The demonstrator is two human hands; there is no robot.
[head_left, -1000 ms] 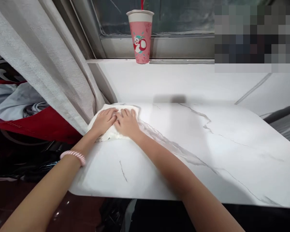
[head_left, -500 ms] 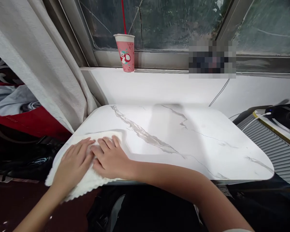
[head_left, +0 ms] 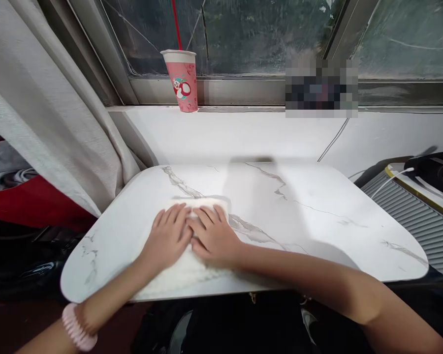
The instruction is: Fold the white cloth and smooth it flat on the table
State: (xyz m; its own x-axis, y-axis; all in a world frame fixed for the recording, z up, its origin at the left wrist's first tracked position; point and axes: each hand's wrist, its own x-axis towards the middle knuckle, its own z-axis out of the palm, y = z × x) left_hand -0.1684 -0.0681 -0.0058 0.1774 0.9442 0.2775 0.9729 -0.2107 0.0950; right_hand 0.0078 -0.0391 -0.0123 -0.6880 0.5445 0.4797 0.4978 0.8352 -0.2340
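Observation:
A white cloth (head_left: 192, 275) is spread on the white marbled tabletop (head_left: 339, 196), left of its middle. Flat on the cloth lies my left hand (head_left: 170, 238), fingers stretched out and pointing away from me. My right hand (head_left: 216, 238) presses on the same cloth just beside it, fingers spread, the two hands touching or nearly so near the thumbs. Part of the cloth is hidden under both hands. A pink band (head_left: 77, 327) circles my left wrist.
On the window ledge stands a pink paper cup (head_left: 184, 86) with a red straw. A pale curtain (head_left: 70, 123) hangs at the left, near the table's edge. At the right is a ridged grey unit (head_left: 421, 211) with a white cable. A blurred patch covers something on the sill.
Both hands have slid to the right across the tabletop, taking the cloth with them. The table's left end is now uncovered, and the wrist band has come into view.

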